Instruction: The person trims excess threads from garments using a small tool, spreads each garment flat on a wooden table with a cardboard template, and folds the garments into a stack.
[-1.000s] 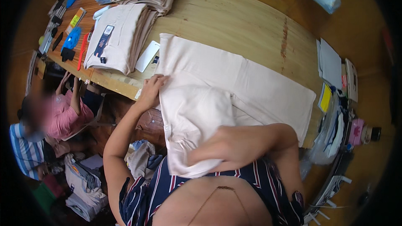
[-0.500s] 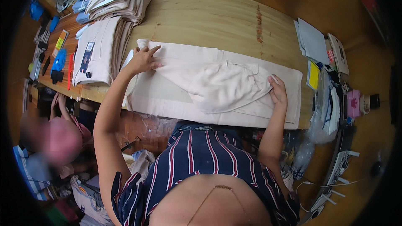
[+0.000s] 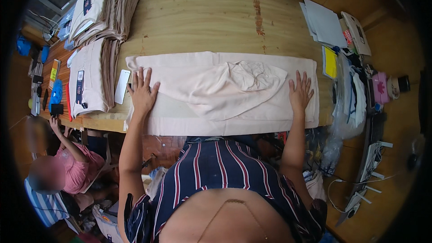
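Observation:
A pale pink garment, which looks like a pair of trousers, lies lengthwise along the table's near edge. Its upper layer is slanted and bunched up right of the middle, with a greyish patch of the layer beneath showing on the left. Flat on the garment's left end rests my left hand, fingers spread. My right hand presses on its right end, also with fingers apart. Neither hand grips the cloth. Just left of my left hand lies a white card tag with a string.
Two stacks of folded pale pink garments with dark tags rise at the left of the wooden table. White papers, a yellow packet and plastic-wrapped clothes line the right edge. A person in pink sits at the lower left.
My left hand has let go of the garment's far left corner and come nearer, flat. My right hand has released the bunched cloth and moved right. The upper layer now lies flatter.

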Demonstrator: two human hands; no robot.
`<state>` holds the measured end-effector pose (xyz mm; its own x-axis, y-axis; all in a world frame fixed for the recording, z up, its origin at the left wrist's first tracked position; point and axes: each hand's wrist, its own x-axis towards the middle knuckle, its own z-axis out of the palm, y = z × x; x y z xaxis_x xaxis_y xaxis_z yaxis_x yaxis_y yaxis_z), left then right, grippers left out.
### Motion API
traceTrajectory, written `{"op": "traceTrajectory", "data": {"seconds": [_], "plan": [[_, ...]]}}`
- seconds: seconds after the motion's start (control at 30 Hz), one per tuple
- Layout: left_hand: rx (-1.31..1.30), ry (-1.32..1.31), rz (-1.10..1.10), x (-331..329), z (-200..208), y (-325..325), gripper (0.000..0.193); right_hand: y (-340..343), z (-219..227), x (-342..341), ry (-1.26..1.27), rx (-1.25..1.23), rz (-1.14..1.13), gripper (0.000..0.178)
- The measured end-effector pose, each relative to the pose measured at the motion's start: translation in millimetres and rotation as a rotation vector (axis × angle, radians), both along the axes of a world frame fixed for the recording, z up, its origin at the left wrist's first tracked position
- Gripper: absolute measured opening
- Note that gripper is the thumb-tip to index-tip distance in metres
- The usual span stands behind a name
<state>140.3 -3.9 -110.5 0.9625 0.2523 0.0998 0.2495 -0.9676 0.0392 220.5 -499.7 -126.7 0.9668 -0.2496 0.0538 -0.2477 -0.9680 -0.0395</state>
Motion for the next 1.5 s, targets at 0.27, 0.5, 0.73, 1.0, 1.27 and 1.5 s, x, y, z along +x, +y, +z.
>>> {"op": "traceTrajectory", "data": {"seconds": [0.27, 0.5, 0.73, 1.0, 1.27, 1.5], "plan": [[-0.008, -0.019, 0.102, 86.7, -3.5, 16.0, 0.058, 14.8, 5.9, 107.3, -0.053, 0.020, 0.156, 0.046], [-0.359, -0.881, 0.013, -45.3, 15.4, 3.6, 0.035, -73.5, 14.0, 14.7, -0.458, -0.024, 0.219, 0.038], [-1.098, -0.025, 0.505, -207.4, -155.0, 2.2, 0.043, -85.0, -9.6, -163.3, -0.445, -0.176, 0.402, 0.049], [-1.278, 1.067, -0.020, -149.5, 3.7, -8.6, 0.063, -61.8, -43.3, -137.7, -0.604, -0.183, 0.225, 0.048], [-1.633, 0.674, -0.434, -193.8, 101.6, 16.5, 0.068, -129.3, 76.1, -166.9, -0.204, 0.528, 0.251, 0.026], [-2.285, -0.173, -0.029, -97.0, 146.9, -28.4, 0.056, -119.0, 85.7, -30.7, -0.640, 1.409, 0.012, 0.016]]}}
